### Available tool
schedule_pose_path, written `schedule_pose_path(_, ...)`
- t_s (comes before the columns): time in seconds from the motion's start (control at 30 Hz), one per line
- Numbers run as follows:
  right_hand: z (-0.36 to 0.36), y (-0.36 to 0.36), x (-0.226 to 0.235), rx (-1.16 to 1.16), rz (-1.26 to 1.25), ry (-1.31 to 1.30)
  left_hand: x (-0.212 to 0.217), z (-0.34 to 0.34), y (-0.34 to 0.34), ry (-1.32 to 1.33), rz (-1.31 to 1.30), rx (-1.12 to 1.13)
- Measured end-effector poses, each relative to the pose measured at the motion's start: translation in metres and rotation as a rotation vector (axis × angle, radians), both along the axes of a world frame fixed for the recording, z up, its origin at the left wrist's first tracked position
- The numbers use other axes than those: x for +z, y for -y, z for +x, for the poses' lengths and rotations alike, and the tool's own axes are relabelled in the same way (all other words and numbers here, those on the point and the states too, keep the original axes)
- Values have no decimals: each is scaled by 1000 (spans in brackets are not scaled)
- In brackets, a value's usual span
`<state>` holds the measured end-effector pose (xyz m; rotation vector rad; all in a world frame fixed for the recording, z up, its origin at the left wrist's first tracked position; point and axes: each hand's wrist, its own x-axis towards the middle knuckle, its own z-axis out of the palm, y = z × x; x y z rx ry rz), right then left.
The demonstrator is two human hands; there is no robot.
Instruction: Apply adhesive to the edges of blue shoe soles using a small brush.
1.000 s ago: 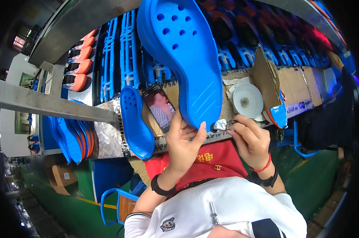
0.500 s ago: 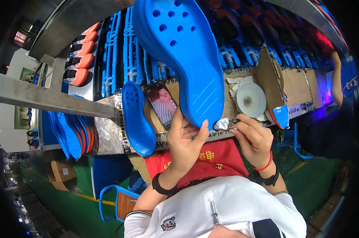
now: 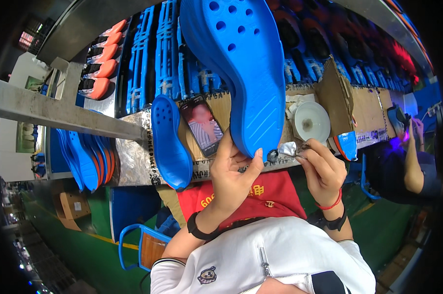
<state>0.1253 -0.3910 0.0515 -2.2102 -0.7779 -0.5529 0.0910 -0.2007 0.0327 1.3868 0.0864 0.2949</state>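
My left hand (image 3: pixel 232 172) grips the heel end of a large blue perforated clog shoe (image 3: pixel 243 68), held up close to the camera with its ridged sole showing. My right hand (image 3: pixel 323 171) pinches a small silvery tool (image 3: pixel 288 148) whose tip touches the shoe's heel edge. A second blue clog (image 3: pixel 169 142) lies on the foil-covered bench (image 3: pixel 131 157) to the left. A phone (image 3: pixel 202 126) with a lit screen leans on the bench between the two shoes.
A white bowl (image 3: pixel 311 121) and an open cardboard box (image 3: pixel 358 105) sit on the bench at right. Racks of blue shoes (image 3: pixel 155 59) and orange shoes (image 3: pixel 100 63) stand behind. Another person (image 3: pixel 411 164) works at far right. A blue chair (image 3: pixel 143 245) stands below.
The blue clog has come slightly closer and shifted right in my left hand. My right hand keeps the silvery tool at the heel edge.
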Motion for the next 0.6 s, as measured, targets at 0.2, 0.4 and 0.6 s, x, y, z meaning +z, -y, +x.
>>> schedule_pose_path(0.2,-3,-4,0,78,-3,23,-1,-1,1,7,-1,5)
schedule_pose_path(0.4,4,-10,-3,109,9,50,-6,5,-1,16,7,20)
schedule_pose_path(0.6,6,-8,8,99,-53,109,9,5,0,7,57,64)
